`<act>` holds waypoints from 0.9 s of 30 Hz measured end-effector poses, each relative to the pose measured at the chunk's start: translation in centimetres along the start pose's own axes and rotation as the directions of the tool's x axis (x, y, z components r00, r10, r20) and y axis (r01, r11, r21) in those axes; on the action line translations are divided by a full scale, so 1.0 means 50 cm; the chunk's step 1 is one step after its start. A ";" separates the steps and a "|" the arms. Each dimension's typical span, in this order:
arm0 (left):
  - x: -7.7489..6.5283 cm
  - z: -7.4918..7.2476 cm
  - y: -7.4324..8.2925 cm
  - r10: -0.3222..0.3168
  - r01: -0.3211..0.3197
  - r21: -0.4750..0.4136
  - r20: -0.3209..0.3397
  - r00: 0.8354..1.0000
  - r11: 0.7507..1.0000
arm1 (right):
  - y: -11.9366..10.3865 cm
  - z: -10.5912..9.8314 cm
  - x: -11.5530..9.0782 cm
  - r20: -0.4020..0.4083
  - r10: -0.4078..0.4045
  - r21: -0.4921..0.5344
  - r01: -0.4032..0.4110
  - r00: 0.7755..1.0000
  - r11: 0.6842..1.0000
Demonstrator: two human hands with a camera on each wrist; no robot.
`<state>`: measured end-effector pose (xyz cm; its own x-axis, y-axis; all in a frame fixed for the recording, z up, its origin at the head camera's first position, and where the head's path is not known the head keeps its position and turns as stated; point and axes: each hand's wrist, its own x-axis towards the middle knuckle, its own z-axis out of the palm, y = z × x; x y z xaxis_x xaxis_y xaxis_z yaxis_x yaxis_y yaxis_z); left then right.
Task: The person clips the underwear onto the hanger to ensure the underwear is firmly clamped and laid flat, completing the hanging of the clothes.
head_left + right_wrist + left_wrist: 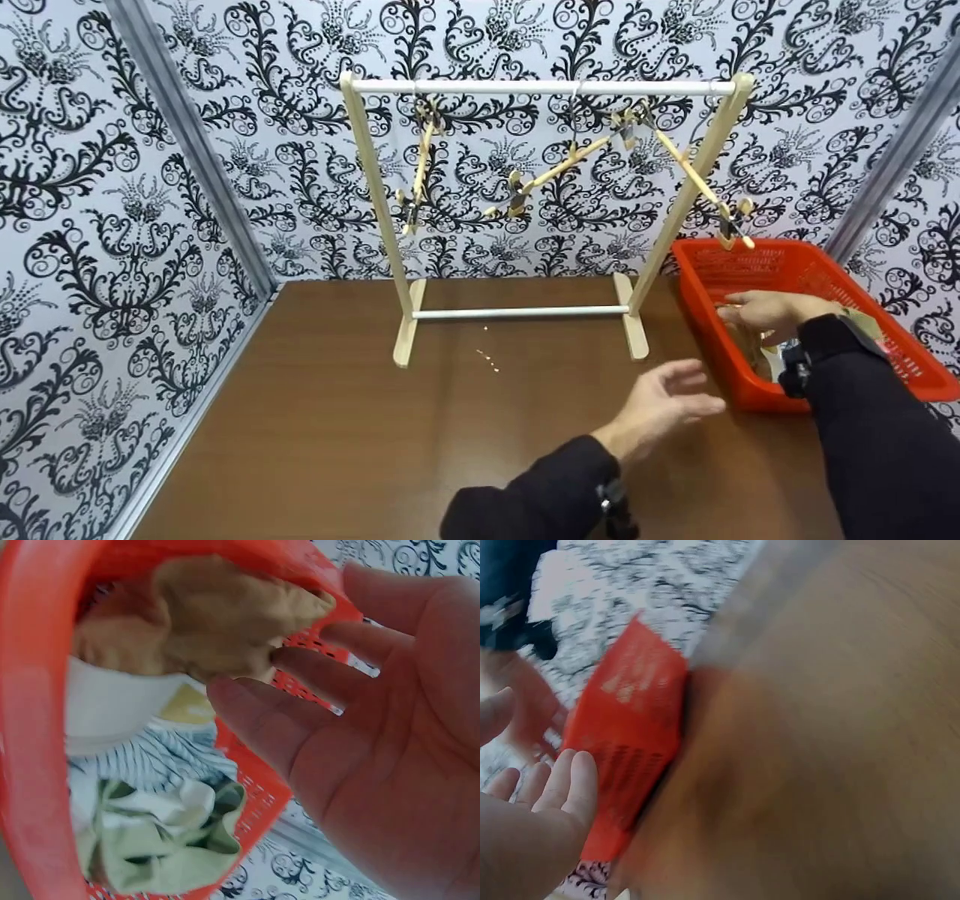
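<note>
My right hand [780, 309] reaches over the red plastic basket [697, 300] at the right. In the right wrist view its fingers are extended, with the fingertips right at a crumpled brown cloth [217, 615]. Below that cloth in the basket lie a white piece [112, 705], a striped cloth [157, 761] and a pale green cloth [142, 859]. My left hand [660, 409] is held above the table, left of the basket, palm turned toward it. Its fingers are spread and loosely bent around nothing.
A wooden rack [397, 262] with white rails stands at the back of the brown table [315, 420]. Three wooden clip hangers dangle from its top rail: left [422, 165], middle [562, 166] and right [686, 166]. The right one overhangs the basket. Patterned walls enclose the table.
</note>
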<state>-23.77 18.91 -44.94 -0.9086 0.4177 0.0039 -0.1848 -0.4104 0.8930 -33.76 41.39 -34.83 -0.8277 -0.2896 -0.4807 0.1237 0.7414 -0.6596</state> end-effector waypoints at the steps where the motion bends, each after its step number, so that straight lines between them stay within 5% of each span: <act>1: 0.001 0.009 -0.007 -0.009 0.009 0.005 -0.007 1.000 1.000 | 0.000 0.003 0.004 -0.006 0.000 -0.002 0.000 1.000 1.000; 10: 0.005 0.058 -0.039 -0.047 0.049 0.057 -0.037 0.998 0.997 | 0.003 0.025 0.015 -0.175 -0.035 -0.015 0.033 0.984 0.999; 21: 0.009 0.074 -0.049 -0.040 0.048 0.095 -0.085 0.996 0.994 | 0.025 0.029 0.031 -0.438 -0.024 -0.022 0.016 0.899 1.000; 27: 0.005 0.074 -0.049 -0.058 0.071 0.142 -0.088 0.994 0.987 | 0.034 0.038 0.031 -0.499 -0.052 -0.040 0.036 0.865 0.999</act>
<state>-22.15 23.00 -45.50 -0.9256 0.3682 -0.0878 -0.1934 -0.2608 0.9458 -33.77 41.05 -37.82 -0.9955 0.0131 -0.0939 0.0715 0.7540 -0.6530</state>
